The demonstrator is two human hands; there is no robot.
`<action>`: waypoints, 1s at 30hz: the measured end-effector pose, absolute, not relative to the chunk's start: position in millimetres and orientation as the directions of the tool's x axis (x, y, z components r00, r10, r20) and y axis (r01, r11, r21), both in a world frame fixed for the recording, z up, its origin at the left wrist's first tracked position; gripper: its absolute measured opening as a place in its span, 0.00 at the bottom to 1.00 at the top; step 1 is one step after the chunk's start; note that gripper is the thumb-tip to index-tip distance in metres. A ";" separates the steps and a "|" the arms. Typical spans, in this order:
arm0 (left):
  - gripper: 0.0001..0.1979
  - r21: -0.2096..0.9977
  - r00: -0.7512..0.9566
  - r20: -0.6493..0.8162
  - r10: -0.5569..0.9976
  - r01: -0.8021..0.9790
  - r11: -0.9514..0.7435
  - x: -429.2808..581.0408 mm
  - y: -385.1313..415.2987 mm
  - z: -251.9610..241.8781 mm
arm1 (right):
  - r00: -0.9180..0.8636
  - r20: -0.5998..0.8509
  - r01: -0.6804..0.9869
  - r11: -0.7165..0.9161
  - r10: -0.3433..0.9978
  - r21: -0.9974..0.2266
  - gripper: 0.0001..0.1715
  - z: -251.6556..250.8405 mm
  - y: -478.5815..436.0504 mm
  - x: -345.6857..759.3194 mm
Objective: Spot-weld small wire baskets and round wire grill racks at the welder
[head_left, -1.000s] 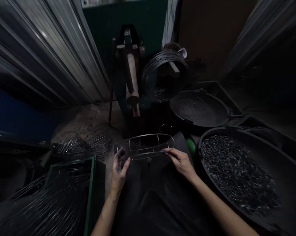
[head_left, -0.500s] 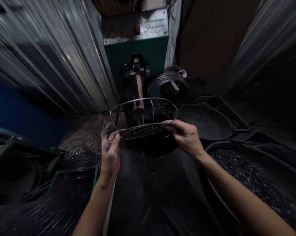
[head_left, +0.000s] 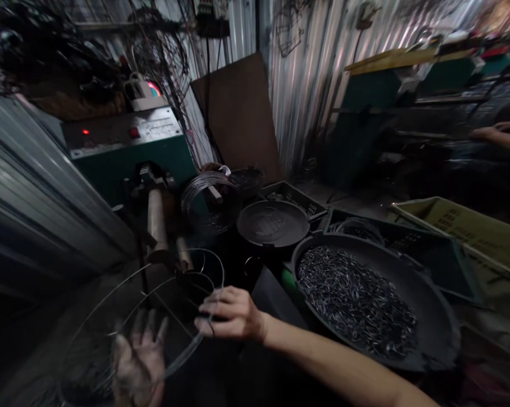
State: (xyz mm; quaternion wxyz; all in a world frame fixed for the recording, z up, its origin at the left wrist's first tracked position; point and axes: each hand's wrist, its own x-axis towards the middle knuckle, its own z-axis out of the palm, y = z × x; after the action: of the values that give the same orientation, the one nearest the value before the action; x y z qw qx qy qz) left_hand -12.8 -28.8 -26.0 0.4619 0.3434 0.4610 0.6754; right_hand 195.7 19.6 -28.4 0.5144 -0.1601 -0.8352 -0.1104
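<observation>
A round wire frame [head_left: 186,356] of thin metal rings with cross wires hangs tilted low in the view, its left part blurred. My right hand [head_left: 233,314] has its fingers closed on the right side of the frame's rim. My left hand [head_left: 139,357] is spread with the fingers pointing up, within the frame's outline; whether it touches the wire I cannot tell. Just beyond the frame, a thick metal arm [head_left: 156,217] sticks out from a green machine [head_left: 131,157] with a lit red lamp.
To the right stands a wide black pan [head_left: 439,322] of small bent metal pieces. Behind it are a round dark lid [head_left: 295,223], a coil of wire [head_left: 199,183] and a yellow crate [head_left: 487,232]. Another person's arm [head_left: 502,134] shows at the far right.
The view has swung to the right. My left hand has let go of the wire frame and spread its fingers. The frame has tipped and hangs from my right hand.
</observation>
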 end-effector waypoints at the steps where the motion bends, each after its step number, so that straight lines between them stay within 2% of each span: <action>1: 0.23 0.911 -0.357 -0.009 0.934 -0.388 -0.139 -8.4 -30.0 -36.6 | -0.424 0.897 0.386 0.921 0.124 0.055 0.03 -44.2 13.9 194.1; 4: 0.27 0.754 -0.386 -0.156 0.909 -0.642 -0.143 2.9 -34.0 -62.1 | -0.429 0.894 0.430 0.899 0.129 0.077 0.03 -76.3 0.7 191.0; 8: 0.21 0.618 -0.269 -0.203 0.941 -0.781 -0.090 3.5 -32.4 -73.8 | -0.454 0.878 0.484 0.869 0.155 0.097 0.06 -85.7 -8.3 184.4; 11: 0.20 0.603 -0.156 -0.244 0.957 -0.797 0.024 -4.3 -23.5 -66.5 | -0.518 0.836 0.493 0.861 0.179 0.121 0.07 -84.5 -8.3 177.4; 14: 0.22 0.684 -0.120 -0.244 0.962 -0.725 0.083 -5.8 -16.8 -54.7 | -0.582 0.775 0.483 0.871 0.247 0.085 0.08 -80.7 -6.5 177.8; 16: 0.22 0.720 -0.136 -0.221 0.966 -0.691 0.068 -0.8 -18.2 -48.2 | -0.598 0.754 0.410 0.912 0.273 -0.005 0.10 -75.2 -11.0 186.5; 19: 0.20 0.701 -0.120 -0.188 0.975 -0.712 0.048 7.4 -21.8 -43.7 | -0.617 0.703 0.237 0.935 0.355 -0.264 0.15 -64.0 -21.5 214.4; 22: 0.22 0.658 -0.028 -0.159 0.987 -0.748 0.085 3.2 -19.8 -47.4 | -0.615 0.580 0.122 0.791 0.534 -0.599 0.16 -53.8 -15.2 247.9; 24: 0.22 0.613 0.003 -0.150 0.989 -0.784 0.096 -3.0 -19.2 -51.1 | -0.483 0.458 0.210 0.607 0.746 -0.766 0.14 -48.0 0.0 261.2; 25: 0.22 0.598 0.007 -0.152 0.988 -0.795 0.098 -5.1 -19.6 -52.2 | -0.381 0.395 0.267 0.508 0.836 -0.819 0.12 -45.1 9.6 263.2; 27: 0.23 0.608 0.005 -0.154 0.988 -0.788 0.098 -6.0 -21.2 -51.9 | -0.229 0.303 0.306 0.364 0.925 -0.880 0.14 -38.9 31.2 257.7; 30: 0.25 0.677 0.014 -0.138 0.990 -0.729 0.104 -2.4 -23.2 -46.1 | -0.278 0.236 0.217 0.301 0.931 -0.929 0.19 -29.6 67.0 232.6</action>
State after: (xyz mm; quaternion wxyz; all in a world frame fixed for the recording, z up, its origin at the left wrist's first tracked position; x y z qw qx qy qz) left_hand -2.4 -23.2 -46.1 0.6783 0.2160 0.3031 0.6335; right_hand 232.6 67.0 -29.6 0.4291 -0.4203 -0.6828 0.4159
